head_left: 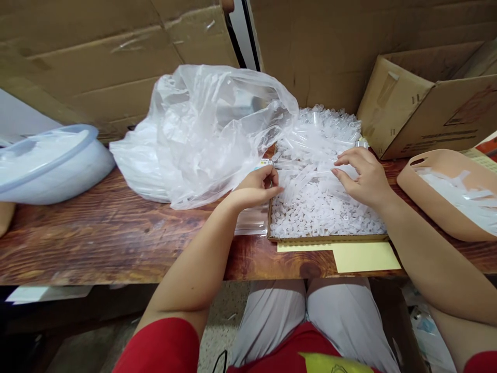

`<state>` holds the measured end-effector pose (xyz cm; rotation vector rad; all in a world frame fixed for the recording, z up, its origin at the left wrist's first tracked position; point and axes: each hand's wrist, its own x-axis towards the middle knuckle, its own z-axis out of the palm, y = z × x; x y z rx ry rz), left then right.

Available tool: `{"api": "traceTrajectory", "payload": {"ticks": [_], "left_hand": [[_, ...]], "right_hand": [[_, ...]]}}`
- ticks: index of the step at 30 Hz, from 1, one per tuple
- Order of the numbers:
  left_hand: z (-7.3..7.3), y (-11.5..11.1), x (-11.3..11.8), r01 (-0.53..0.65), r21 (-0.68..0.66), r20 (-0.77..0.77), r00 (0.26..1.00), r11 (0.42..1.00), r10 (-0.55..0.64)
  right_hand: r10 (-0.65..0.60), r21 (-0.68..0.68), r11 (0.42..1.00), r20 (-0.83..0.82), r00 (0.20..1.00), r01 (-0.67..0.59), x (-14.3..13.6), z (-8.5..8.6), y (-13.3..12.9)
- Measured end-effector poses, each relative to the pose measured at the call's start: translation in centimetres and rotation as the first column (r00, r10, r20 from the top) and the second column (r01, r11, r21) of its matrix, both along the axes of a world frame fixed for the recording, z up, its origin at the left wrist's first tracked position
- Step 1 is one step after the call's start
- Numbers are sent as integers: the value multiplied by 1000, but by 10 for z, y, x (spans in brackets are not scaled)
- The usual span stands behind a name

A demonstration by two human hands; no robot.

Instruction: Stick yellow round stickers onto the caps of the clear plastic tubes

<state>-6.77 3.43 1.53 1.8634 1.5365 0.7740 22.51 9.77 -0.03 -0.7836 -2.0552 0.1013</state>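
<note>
Two bare hands work over a shallow tray [271, 230] heaped with small translucent plastic pieces [326, 215] on a dark, wood-grained bench [116, 238]. The left hand [259, 182] hovers by the tray's left side, its fingers curled and its thumb pointing toward the pieces; whether its grip pinches anything cannot be told from this angle. The right hand [359, 173] is over the tray's right part, its grip spread, with a gap between thumb and forefinger.

Between the hands, longer clear strips [306, 173] lie across the heap, which rises toward the back of the tray. Just left of the tray, a large crumpled clear plastic bag [202, 140] with white contents reaches to the heap's rear edge. A small printed label [265, 162] shows beside the left hand. Yellow sheets [365, 257] lie at the tray's front edge, close to the bench's rim.

At far left sits a pale blue basin [73, 171] holding white material. At right, a peach-coloured bin [438, 207] contains pale translucent strips, with an open cardboard box [404, 109] behind it. Large cardboard panels [97, 57] stand along the back. The seated person wears red sleeves [161, 347] and light grey trousers [272, 316].
</note>
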Motion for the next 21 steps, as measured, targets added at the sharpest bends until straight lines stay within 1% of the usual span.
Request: {"api": "traceTrajectory", "payload": {"ticks": [2,4,7,9,11,13,16,18,21], "left_hand": [[0,1,-1,-72,72,-31,997,995,74],[0,0,-1,-127,102,-100,986,987,137],[1,0,0,-139,81,-191,970,987,152],[2,-1,2,-143,57,-220,964,988,152],[0,1,3,-178,53,-230,955,983,186],[-3,3,3,-240,99,-231,938,966,257],[-10,7,3,-311,213,-227,906,926,356],[-15,8,3,-312,255,-236,898,915,371],[-18,8,5,-266,239,-249,913,934,323]], "right_hand": [[-5,-6,1000,-8,1000,5,0,0,0],[-6,-13,1000,-12,1000,6,0,1,0],[3,-2,1000,-21,1000,-3,0,1,0],[7,2,1000,-22,1000,-7,0,1,-1],[5,-6,1000,-14,1000,-5,-1,2,-1],[1,-12,1000,-6,1000,-2,-1,2,-2],[6,-17,1000,4,1000,-6,-2,1,-3],[15,-20,1000,7,1000,-15,-2,-1,-3],[28,-9,1000,-4,1000,-28,-3,-3,-2]]}}
